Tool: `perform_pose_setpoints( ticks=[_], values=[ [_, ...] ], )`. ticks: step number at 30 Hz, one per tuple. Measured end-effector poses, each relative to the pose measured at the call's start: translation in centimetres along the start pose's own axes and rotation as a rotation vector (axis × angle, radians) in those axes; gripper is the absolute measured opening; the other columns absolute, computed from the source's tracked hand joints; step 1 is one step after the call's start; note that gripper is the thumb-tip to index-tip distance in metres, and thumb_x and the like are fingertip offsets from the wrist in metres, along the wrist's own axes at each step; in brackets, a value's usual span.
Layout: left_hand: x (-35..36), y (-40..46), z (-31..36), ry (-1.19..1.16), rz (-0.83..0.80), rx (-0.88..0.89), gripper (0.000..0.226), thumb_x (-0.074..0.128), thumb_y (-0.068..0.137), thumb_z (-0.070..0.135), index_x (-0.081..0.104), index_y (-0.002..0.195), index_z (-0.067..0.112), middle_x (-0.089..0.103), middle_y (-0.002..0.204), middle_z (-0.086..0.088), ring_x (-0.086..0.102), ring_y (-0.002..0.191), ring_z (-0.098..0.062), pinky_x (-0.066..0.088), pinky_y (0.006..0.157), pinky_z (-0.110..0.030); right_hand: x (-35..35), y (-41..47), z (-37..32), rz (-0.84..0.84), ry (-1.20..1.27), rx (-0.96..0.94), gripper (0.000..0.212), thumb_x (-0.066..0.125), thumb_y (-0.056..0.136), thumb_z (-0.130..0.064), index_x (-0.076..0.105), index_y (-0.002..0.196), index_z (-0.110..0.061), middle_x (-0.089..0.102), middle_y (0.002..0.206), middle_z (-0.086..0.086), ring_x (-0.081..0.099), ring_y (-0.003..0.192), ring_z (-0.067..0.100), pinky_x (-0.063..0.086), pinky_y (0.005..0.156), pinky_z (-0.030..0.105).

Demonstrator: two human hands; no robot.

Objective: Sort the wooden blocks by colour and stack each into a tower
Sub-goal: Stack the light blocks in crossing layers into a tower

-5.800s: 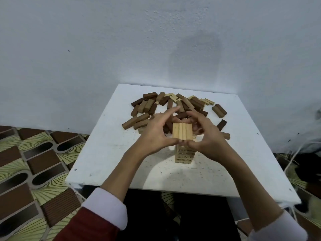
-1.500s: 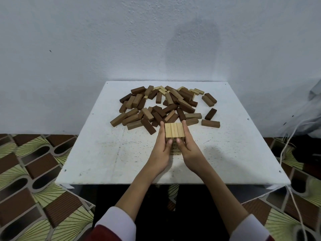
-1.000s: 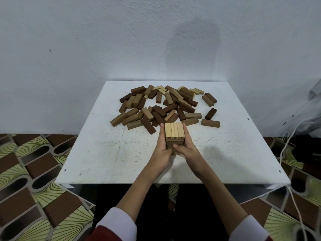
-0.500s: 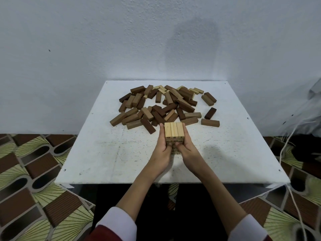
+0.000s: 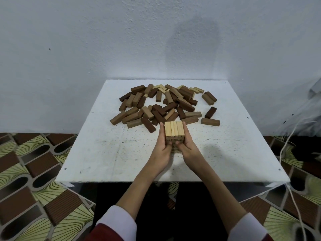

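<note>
Left hand (image 5: 162,146) and right hand (image 5: 186,146) press flat, apparently straight-fingered, against opposite sides of the pale tower (image 5: 174,132).

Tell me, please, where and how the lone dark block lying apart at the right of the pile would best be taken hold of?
Probably pinch the dark block across its two long sides at mid-length, coming down from above. It lies flat on the white table, apart from the pile, so both long faces look free. The right hand is nearer, though it is pressed to the light tower now.
</note>
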State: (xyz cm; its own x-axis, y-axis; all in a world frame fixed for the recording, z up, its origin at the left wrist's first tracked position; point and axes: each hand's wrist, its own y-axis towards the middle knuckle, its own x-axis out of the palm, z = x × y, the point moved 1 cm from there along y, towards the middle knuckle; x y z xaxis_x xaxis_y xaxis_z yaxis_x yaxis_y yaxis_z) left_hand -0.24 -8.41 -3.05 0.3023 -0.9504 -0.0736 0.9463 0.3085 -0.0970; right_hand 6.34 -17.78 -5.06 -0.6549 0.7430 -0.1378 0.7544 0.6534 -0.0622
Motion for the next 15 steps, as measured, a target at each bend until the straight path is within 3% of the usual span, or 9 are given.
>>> perform_pose_setpoints(
  ticks=[4,7,9,12,15],
  values=[
    [-0.14,-0.12,-0.04,-0.036,0.006,-0.011,0.07,0.035,0.097,-0.004,-0.004,0.15,0.019,0.024,0.136,0.013,0.025,0.124,0.003,0.035,0.078,0.006,-0.43,-0.08,0.06,-0.004,0.022,0.021,0.074,0.035,0.093,0.008,-0.001,0.151,-0.022,0.016,0.156,-0.003,0.026,0.137,0.007,0.032,0.109,0.025],
    [-0.36,-0.06,-0.14,-0.039,0.027,-0.025,0.072,0.039,0.097,-0.001,-0.003,0.151,0.021,0.024,0.141,0.013,0.024,0.122,0.003,0.035,0.088,-0.002,-0.68,-0.17,0.17,-0.007,0.032,0.031,0.077,0.035,0.092,0.009,-0.002,0.151,-0.023,0.014,0.155,-0.005,0.026,0.131,0.002,0.035,0.1,0.019],
    [-0.4,-0.03,-0.17,-0.039,0.028,-0.027,0.073,0.039,0.096,-0.002,-0.003,0.151,0.022,0.022,0.149,0.008,0.025,0.123,0.003,0.035,0.096,-0.012,-0.71,-0.14,0.33,-0.005,0.045,0.036,0.079,0.04,0.088,0.001,-0.002,0.151,-0.023,0.015,0.155,-0.005,0.027,0.132,0.005,0.037,0.101,0.02],
    [-0.2,-0.04,-0.19,-0.049,0.01,-0.023,0.076,0.035,0.094,-0.011,-0.003,0.151,0.022,0.024,0.149,0.004,0.028,0.124,0.0,0.039,0.09,-0.007,-0.43,-0.09,0.5,-0.017,0.039,0.047,0.088,0.041,0.074,-0.012,0.001,0.151,-0.025,0.018,0.155,-0.004,0.026,0.139,0.01,0.035,0.11,0.031],
    [-0.08,0.05,-0.4,-0.037,0.01,-0.023,0.078,0.034,0.092,-0.014,-0.002,0.151,0.022,0.023,0.151,0.002,0.031,0.128,-0.004,0.04,0.092,-0.009,-0.14,0.06,0.54,-0.044,0.037,0.05,0.088,0.04,0.073,-0.011,0.001,0.151,-0.023,0.025,0.153,0.0,0.03,0.137,0.012,0.039,0.105,0.022]
  ],
)
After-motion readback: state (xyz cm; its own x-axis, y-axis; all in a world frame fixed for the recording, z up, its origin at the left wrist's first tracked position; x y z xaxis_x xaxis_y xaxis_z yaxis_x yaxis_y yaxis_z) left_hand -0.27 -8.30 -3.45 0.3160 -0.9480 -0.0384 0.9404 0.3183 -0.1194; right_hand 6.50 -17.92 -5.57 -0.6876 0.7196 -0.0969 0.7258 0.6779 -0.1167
